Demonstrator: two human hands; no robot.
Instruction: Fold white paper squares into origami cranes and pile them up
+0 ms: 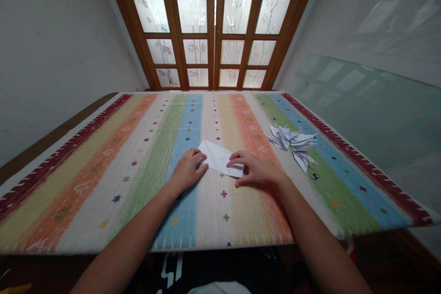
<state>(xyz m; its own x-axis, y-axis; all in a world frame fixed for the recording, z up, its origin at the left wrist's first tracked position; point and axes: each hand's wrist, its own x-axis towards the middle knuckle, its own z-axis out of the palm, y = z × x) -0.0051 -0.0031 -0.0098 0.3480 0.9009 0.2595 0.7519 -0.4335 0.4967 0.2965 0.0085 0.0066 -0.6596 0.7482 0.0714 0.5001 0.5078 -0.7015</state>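
Carefully, both hands are working a folded white paper sheet [217, 158] at lower centre.
Left hand [188, 170] is resting its fingers on the near end, right hand [257, 169] seems to be pinching the far end; a slip could skew the fold or nudge the folded paper figures [292, 142] at right.

folded paper [217, 158] end hidden under left hand [188, 170]

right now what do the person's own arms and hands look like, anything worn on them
The left hand and right hand are bare, without gloves. The left forearm and right forearm show no sleeves, watch or bracelet. A dark garment with white markings shows below them.
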